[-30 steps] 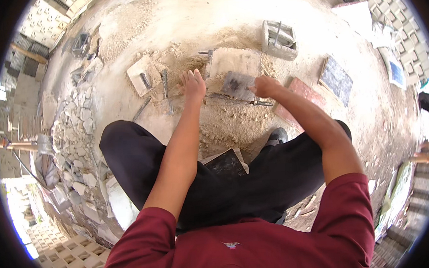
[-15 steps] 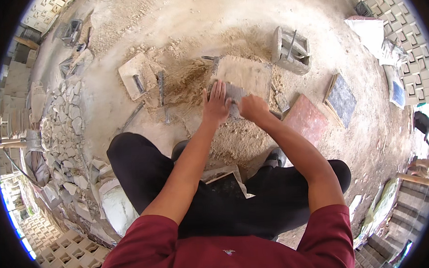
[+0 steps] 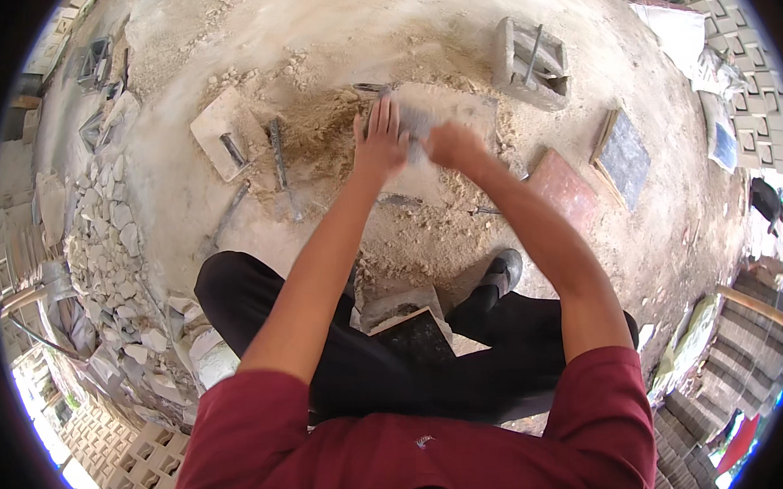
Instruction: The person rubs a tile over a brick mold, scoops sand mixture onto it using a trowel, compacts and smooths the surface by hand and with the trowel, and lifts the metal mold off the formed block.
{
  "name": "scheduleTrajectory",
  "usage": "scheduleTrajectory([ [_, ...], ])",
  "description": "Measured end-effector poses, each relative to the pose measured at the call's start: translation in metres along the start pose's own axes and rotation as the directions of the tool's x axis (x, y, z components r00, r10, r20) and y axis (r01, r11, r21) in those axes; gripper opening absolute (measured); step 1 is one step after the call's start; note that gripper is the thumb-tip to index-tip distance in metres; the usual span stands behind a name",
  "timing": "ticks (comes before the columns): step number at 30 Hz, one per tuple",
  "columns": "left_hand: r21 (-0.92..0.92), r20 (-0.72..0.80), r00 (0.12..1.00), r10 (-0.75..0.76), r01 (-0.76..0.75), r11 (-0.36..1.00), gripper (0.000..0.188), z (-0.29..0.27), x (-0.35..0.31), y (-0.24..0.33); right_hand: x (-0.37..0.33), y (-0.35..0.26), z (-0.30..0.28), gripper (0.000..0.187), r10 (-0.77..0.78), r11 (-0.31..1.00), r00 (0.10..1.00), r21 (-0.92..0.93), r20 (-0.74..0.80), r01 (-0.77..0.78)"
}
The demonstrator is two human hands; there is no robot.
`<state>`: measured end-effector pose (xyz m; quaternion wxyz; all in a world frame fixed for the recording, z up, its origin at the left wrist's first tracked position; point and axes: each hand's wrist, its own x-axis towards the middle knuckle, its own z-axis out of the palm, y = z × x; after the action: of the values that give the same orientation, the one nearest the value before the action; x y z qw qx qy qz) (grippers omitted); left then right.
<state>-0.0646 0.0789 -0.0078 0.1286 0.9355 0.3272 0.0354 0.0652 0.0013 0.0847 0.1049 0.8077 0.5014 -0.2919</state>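
Head view: our left hand (image 3: pixel 380 143) lies flat, fingers spread, on the pale slab (image 3: pixel 443 120) on the sandy ground (image 3: pixel 330 37). Our right hand (image 3: pixel 451 143) is clenched at its near edge — around what, we cannot tell. We should keep the flat palm pressing so the slab stays steady.
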Motion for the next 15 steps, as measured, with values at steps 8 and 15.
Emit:
scheduleTrajectory([
  [8,-0.007,0.061,0.996,-0.059,0.060,0.998,0.066,0.003,-0.114,0.049,-0.094,0.003,0.071,0.042,0.040,0.991,0.997,0.128,0.061,-0.048],
  [15,0.006,-0.031,0.999,-0.008,0.008,1.000,0.067,0.009,0.032,0.037,0.006,0.042,-0.040,0.045,0.085,0.996,0.994,0.001,0.071,-0.086],
])
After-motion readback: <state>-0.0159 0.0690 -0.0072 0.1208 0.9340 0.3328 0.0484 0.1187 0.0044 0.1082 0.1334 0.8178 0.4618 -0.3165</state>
